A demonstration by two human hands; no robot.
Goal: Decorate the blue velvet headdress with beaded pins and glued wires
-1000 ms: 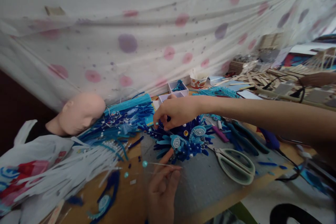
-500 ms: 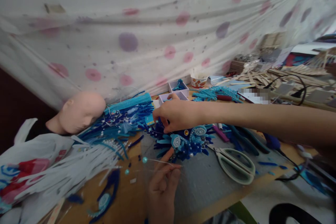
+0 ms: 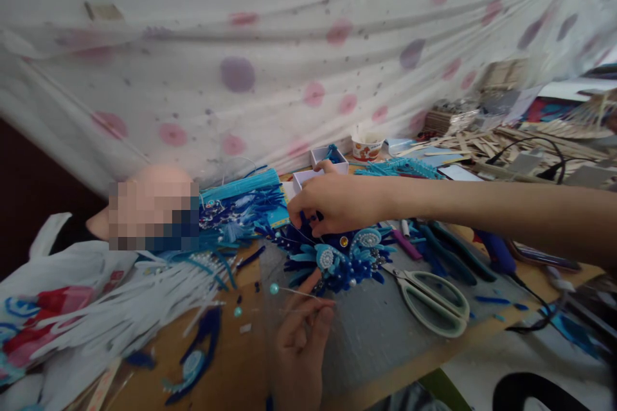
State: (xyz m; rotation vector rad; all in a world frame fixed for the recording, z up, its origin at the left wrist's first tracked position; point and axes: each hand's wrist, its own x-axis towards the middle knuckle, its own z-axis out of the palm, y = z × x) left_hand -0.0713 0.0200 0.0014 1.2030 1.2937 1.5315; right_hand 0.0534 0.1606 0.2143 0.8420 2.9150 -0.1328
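A blue beaded ornament (image 3: 332,263), with loops, pearls and a yellow gem, rests on a grey mat (image 3: 366,340). My left hand (image 3: 303,340), in front of it, pinches a thin beaded wire between thumb and finger. A turquoise bead (image 3: 274,288) tips this wire on the left. My right hand (image 3: 332,202) reaches across from the right, over the back of the ornament, its fingers curled downward. A fine line shows below its fingertips; what they grip is hard to make out. Green-handled scissors (image 3: 431,302) lie right of the ornament.
Pliers (image 3: 456,250) and a purple tool (image 3: 407,245) lie at the right. White boxes (image 3: 332,155) and a paper cup (image 3: 367,146) stand behind. Blue pipe cleaners (image 3: 241,186) and white strips (image 3: 139,302) cover the left, near a mannequin head (image 3: 154,205).
My right hand has shifted slightly right and up over the ornament. My left hand keeps its pinch; the bead on the wire has moved slightly right and up.
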